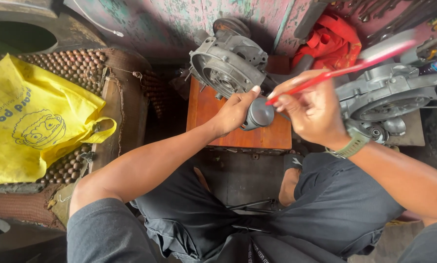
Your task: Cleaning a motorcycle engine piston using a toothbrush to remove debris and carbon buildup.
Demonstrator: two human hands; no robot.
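The left hand (234, 111) is curled tight around a grey metal cylinder (259, 115), while the right hand (312, 111) pinches a red-handled tool (346, 69) whose tip meets the cylinder at 12 o'clock. Both sit over a small orange wooden table (204, 109) before a peeling wall (170, 19), with an engine casing (228, 61) at 11 o'clock and a yellow bag (33, 117) at 9 o'clock. The cylinder looks smooth, dull and rounded.

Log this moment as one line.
left hand: holds grey metal cylinder | right hand: holds red stick | behind: engine casing on wooden stool
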